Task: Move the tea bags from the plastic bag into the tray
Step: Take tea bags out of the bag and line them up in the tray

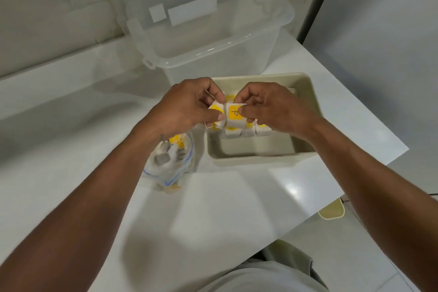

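Two tea bags, one pinched by the left hand, one by the right hand, hover over the beige tray. Both hands partly hide the row beneath; the plastic bag is blurred.

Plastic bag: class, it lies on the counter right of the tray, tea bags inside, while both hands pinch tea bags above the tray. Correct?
No. The head view shows the plastic bag left of the tray, not right. It holds tea bags, and the left hand and right hand pinch tea bags above the tray.
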Demonstrator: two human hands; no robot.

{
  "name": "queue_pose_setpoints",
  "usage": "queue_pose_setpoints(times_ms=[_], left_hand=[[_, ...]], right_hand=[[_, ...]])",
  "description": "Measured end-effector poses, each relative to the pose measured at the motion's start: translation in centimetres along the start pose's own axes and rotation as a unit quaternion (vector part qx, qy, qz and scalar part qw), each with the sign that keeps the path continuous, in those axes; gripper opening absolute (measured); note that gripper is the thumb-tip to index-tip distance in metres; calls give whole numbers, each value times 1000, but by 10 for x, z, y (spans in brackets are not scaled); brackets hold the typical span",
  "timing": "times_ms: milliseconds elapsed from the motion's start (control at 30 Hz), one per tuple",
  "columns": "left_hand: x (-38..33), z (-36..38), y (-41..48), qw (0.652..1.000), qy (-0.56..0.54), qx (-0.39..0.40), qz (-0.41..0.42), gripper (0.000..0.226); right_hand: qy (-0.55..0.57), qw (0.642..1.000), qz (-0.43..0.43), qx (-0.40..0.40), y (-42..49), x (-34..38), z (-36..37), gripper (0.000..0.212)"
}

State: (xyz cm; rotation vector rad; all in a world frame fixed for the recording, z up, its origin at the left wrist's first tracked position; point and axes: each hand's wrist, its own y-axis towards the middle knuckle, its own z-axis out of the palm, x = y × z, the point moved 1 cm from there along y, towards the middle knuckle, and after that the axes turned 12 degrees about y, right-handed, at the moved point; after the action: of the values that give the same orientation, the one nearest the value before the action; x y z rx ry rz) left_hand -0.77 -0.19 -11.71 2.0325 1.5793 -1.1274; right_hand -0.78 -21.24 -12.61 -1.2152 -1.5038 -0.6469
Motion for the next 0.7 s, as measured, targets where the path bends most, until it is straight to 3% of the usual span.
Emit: queue_pose_setpoints(times_ms=[200, 700], left_hand=[[-23, 30, 26, 995, 93, 35, 16, 45], [-49, 79, 83, 978, 199, 41, 49, 18]], right_hand=[[-161, 986, 37, -15, -9, -14, -43, 7], [-293, 951, 81, -65, -12, -44, -96, 8]])
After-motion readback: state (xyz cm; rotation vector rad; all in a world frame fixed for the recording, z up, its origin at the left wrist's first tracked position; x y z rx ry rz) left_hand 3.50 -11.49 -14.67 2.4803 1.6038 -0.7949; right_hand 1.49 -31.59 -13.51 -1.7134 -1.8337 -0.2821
